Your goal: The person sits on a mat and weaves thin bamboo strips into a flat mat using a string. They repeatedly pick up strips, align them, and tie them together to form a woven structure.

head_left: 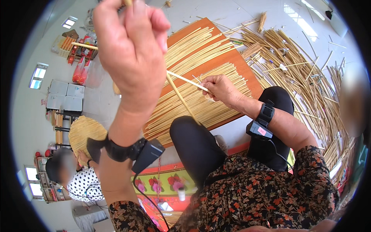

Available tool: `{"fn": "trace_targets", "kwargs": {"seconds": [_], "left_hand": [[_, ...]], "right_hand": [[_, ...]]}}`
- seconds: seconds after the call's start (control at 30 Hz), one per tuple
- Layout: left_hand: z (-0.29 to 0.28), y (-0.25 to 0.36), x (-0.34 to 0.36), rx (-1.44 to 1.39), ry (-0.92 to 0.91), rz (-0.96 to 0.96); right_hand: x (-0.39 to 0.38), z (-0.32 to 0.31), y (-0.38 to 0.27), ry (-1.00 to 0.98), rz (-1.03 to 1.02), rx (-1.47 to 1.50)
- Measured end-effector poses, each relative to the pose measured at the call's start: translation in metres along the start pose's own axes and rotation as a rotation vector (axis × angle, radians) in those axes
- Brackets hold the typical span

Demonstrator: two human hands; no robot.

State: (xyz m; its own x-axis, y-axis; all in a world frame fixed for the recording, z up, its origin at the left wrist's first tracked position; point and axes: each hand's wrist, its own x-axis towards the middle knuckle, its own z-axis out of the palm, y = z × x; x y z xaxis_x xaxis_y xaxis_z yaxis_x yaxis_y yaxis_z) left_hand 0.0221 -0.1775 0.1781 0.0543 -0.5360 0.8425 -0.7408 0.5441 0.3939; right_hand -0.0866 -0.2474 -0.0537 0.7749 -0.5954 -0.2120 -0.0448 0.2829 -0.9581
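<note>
High at the upper left, my left hand (pixel 133 50) is closed with its fingers curled round a pale stalk (pixel 181 98) that slants down to my left knee. My right hand (pixel 219 88) pinches the end of a second stalk (pixel 187 80), which crosses the first and passes behind my left hand toward the left. Thin white thread (pixel 197 78) shows beside my right fingers. Beneath both hands a mat of stalks laid side by side (pixel 177 112) lies on an orange-brown board (pixel 249 75). Another row of stalks (pixel 189 48) lies farther back on it.
A large heap of loose stalks (pixel 297 73) covers the floor at the right. At left, a person in a polka-dot shirt (pixel 83 185) handles a round straw piece (pixel 87 133). Grey boxes (pixel 65 94) and red bags (pixel 80 71) stand beyond. A white cup (pixel 181 194) is by my legs.
</note>
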Motion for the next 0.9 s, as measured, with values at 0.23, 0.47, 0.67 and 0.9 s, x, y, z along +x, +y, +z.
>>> {"fn": "trace_targets", "kwargs": {"seconds": [0.23,0.47,0.67,0.9], "left_hand": [[0.0,-0.004,0.053,0.83,-0.533,0.405],[-0.038,-0.04,-0.09,0.816,-1.002,-0.071],[-0.167,-0.026,-0.145,0.816,-0.891,-0.65],[-0.202,-0.019,-0.25,0.282,-0.414,-1.065]], "right_hand": [[-0.002,-0.002,-0.007,0.033,-0.031,-0.011],[-0.003,-0.017,-0.001,0.025,-0.071,-0.052],[0.017,-0.052,-0.005,0.329,-0.205,-0.128],[0.0,-0.049,-0.002,0.161,-0.075,-0.12]]}}
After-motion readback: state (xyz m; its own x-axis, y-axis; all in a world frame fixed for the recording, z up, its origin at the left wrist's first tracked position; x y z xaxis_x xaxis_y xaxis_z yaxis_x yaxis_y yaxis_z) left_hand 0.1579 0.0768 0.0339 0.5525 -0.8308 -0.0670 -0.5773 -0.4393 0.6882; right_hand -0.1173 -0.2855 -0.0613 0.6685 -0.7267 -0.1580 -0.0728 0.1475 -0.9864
